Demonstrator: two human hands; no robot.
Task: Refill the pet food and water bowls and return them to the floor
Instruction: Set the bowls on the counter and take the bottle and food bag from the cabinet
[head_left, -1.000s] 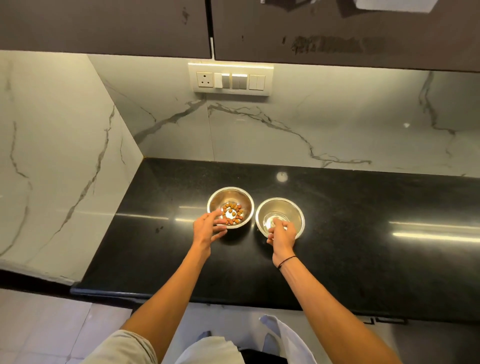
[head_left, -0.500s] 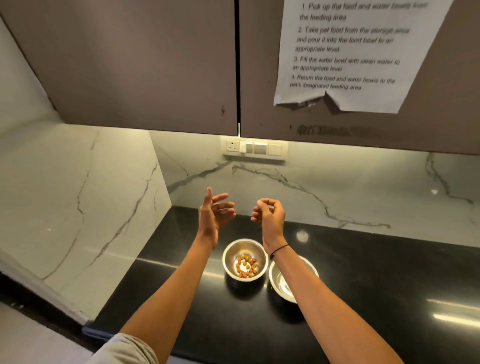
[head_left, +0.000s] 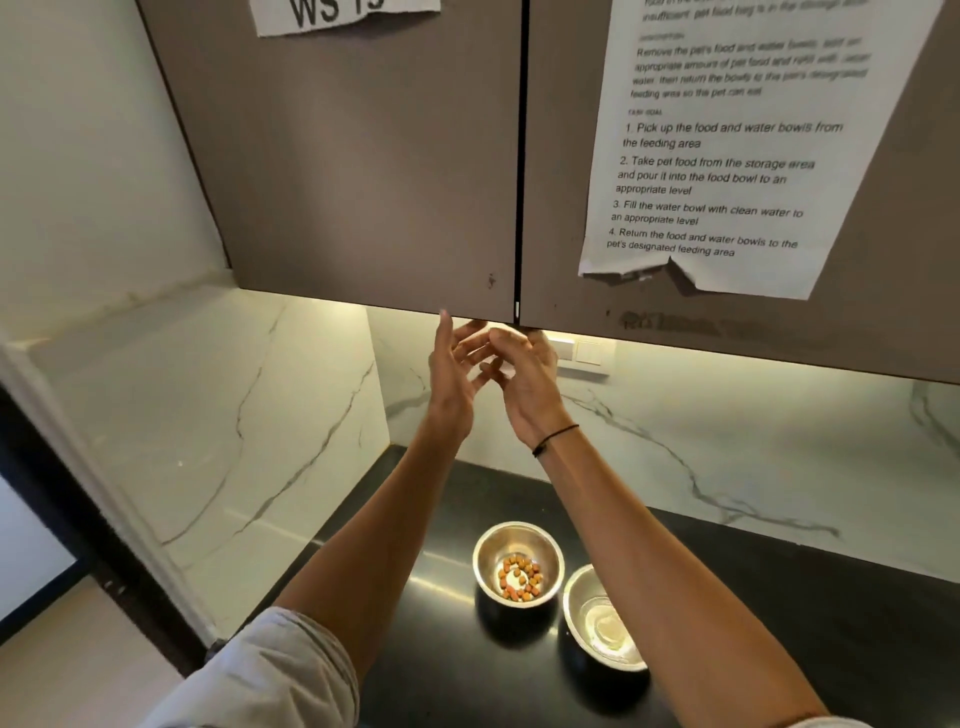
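- Your left hand (head_left: 453, 371) is up high, just under the bottom edge of the left cupboard door (head_left: 363, 171). Its fingers are spread open and it holds nothing.
- Your right hand (head_left: 524, 379) is right beside it, under the crack where the two doors meet. Its fingers are loosely curled and it holds nothing too.
- Your hands are up there, I think, because these doors have no handles. You have to hook your fingers under the bottom edge to pull one open.
- The pet food may be inside. You cannot see in, because both doors are closed.
- The food bowl (head_left: 517, 564) sits on the black bench (head_left: 779, 597) below your arms. It has only a few brown and orange bits in the bottom, so it needs more.
- The water bowl (head_left: 602, 618) sits just beside it on the right. Your right arm hides part of it. I cannot tell how much water is in it.
- Both bowls wait on the bench so you can fill them without bending down. They are not back on the floor yet.
- A paper sheet (head_left: 727, 156) on the right door lists the steps.
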